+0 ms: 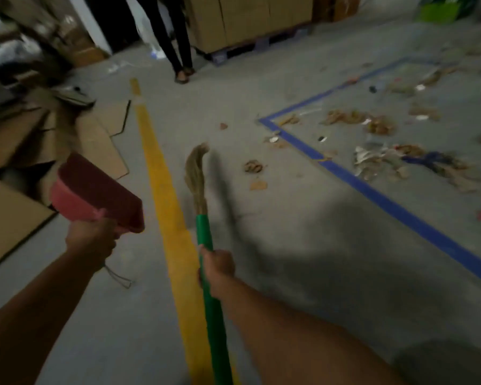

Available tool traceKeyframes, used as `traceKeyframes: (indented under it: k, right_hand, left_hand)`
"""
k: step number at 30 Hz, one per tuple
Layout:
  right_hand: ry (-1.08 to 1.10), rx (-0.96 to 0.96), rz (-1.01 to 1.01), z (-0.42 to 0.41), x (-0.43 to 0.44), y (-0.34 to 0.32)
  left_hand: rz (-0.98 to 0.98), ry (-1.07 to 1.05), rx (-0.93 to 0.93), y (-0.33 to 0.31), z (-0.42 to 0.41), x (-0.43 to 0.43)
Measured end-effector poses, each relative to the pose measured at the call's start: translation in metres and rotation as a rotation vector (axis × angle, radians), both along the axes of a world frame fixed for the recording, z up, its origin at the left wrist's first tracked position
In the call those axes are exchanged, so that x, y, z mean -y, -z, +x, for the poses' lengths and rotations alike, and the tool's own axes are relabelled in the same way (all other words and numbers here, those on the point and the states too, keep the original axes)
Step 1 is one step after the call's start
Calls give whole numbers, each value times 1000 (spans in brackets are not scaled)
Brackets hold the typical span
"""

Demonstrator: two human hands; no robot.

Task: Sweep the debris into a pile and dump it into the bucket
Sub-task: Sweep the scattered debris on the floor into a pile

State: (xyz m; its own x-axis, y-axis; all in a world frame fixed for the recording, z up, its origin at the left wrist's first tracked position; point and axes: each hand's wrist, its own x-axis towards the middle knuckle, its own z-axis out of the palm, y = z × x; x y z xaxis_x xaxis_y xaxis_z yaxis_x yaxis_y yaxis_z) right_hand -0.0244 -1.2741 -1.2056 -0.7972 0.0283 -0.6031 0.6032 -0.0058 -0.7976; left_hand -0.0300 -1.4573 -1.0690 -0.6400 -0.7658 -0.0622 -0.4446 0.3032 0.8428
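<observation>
Head view: left fingers (103,227) around red dustpan (95,190), right fingers (204,255) around green broom (205,232).

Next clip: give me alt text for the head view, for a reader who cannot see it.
A person's right hand grips a green-handled broom and the left hand holds a red dustpan. Paper and cardboard debris lies scattered on the floor to the right, mostly inside a blue tape line.

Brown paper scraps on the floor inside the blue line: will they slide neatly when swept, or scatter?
Probably light: the paper scraps look thin, torn and crumpled, so they may flutter or tumble rather than slide. The broom has a soft, bent brush, so it might skip over flat pieces. The floor looks smooth, which should help.
</observation>
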Motion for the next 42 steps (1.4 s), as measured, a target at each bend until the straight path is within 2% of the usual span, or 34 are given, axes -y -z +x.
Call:
traceKeyframes:
  k: [3,6,12,14,18,21,27,30,35,39,42]
  right_hand:
    - [-146,53,2,10,11,4]
    - [-185,70,63,-2,7,15]
    - [-178,194,51,-50,-41,75]
    - [-170,192,139,-59,-86,87]
    - [63,111,264,-78,-177,95]
    - [344,115,219,-93,-226,85]
    - [711,-32,255,-107,-258,52]
    - [650,-114,295,-120,-238,42]
    - [284,-149,355,-137,-198,29]
    - [102,-147,397,-144,-163,15]
    - [74,-139,406,-156,-137,-2]
  left_hand:
    - [-42,17,43,-31,-7,5]
    - [-64,20,134,-42,-18,9]
    - [-45,66,173,-15,-32,20]
    - [0,65,207,1,-44,15]
    - [82,90,177,24,-103,-9]
    - [145,174,103,39,-158,-40]
    - [259,322,54,76,-241,-115]
    - [293,360,57,92,-271,-139]
    - [350,348,71,111,-305,-141]
    - [289,367,56,106,-305,-106]
    - [323,325,64,103,-305,-62]
